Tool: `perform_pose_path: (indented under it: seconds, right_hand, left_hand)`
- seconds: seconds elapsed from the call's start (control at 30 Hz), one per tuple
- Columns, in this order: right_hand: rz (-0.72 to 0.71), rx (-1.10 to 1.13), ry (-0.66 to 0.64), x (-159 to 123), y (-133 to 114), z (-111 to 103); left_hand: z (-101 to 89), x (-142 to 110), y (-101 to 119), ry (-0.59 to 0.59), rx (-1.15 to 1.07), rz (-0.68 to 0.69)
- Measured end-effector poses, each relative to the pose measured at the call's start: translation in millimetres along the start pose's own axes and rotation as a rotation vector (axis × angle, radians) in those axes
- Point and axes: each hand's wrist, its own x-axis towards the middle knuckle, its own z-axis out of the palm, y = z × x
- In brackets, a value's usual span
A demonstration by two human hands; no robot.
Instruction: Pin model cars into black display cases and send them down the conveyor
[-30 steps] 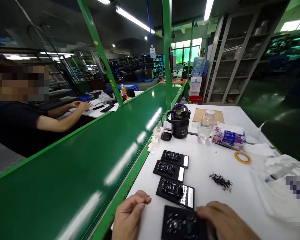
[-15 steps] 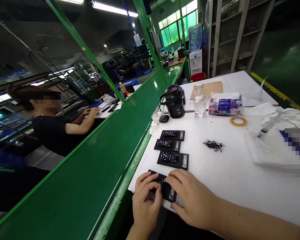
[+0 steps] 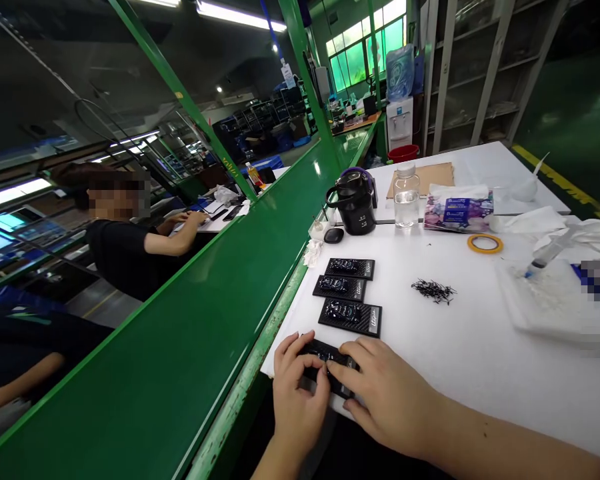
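At the table's near edge, a model car on a black patterned display base point(image 3: 321, 347) lies between my two hands, partly covered by them. My left hand point(image 3: 300, 400) grips it from the left, its thumb and forefinger curled together at the little car; any small piece between those tips is hidden. From the right, my right hand point(image 3: 393, 393) holds the base, its fingers over the top and thumb at the near edge. Just beyond lie three matching dark cars on bases: a near one point(image 3: 350, 315), a middle one point(image 3: 339, 287) and a far one point(image 3: 349, 268).
Small black strips point(image 3: 434, 291) lie in a pile on the white table. Behind are a black jug point(image 3: 356, 210), clear bottle point(image 3: 407, 200), tissue pack point(image 3: 459, 210) and yellow tape roll point(image 3: 485, 243). A syringe point(image 3: 545, 253) rests right. Across the green partition point(image 3: 180, 313) sits a co-worker point(image 3: 123, 253).
The view has shifted slightly, so the scene sits a little further right. Both hands stay on the same model car and base, with only slight finger movement. Another person's arm shows at lower left.
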Motion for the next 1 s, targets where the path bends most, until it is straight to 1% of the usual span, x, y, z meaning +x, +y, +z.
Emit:
perform_pose_path:
  seconds: [0.07, 0.17, 0.27, 0.43, 0.63, 0.73, 0.87, 0.93, 1.0]
  right_hand:
    - [-0.014, -0.040, -0.004, -0.7, -1.2, 1.4]
    - [-0.034, -0.108, -0.007, -1.9, -2.7, 5.3]
    - [-0.062, -0.169, -0.016, -1.7, -4.0, 9.3]
    - [-0.060, -0.226, 0.019, 0.9, -4.3, 13.5]
    - [-0.067, -0.278, 0.072, 0.6, -4.6, 17.2]
    - [-0.044, -0.293, 0.083, 0.9, -7.4, 25.2]
    - [-0.054, -0.412, 0.178, 4.2, -10.4, 38.1]
    - [-0.065, -0.419, 0.164, 5.5, -9.1, 36.3]
    - [-0.074, -0.352, 0.095, 5.4, -5.1, 26.9]
  left_hand:
    - [-0.5, 0.9, 0.6, -0.006, -0.062, -0.052]
    - [-0.6, 3.1, 0.0, -0.003, -0.183, -0.175]
    - [0.4, 4.4, -1.1, -0.015, -0.236, -0.252]
    - [2.4, 3.1, -2.8, -0.024, -0.240, -0.249]
    - [2.7, 2.4, -0.2, -0.003, -0.227, -0.253]
    - [2.1, 4.3, 1.2, -0.002, -0.244, -0.276]
    - [0.7, 6.6, 0.3, -0.010, -0.265, -0.321]
    - [0.3, 6.6, -1.7, -0.028, -0.283, -0.337]
    - [0.1, 6.0, -4.4, -0.044, -0.314, -0.345]
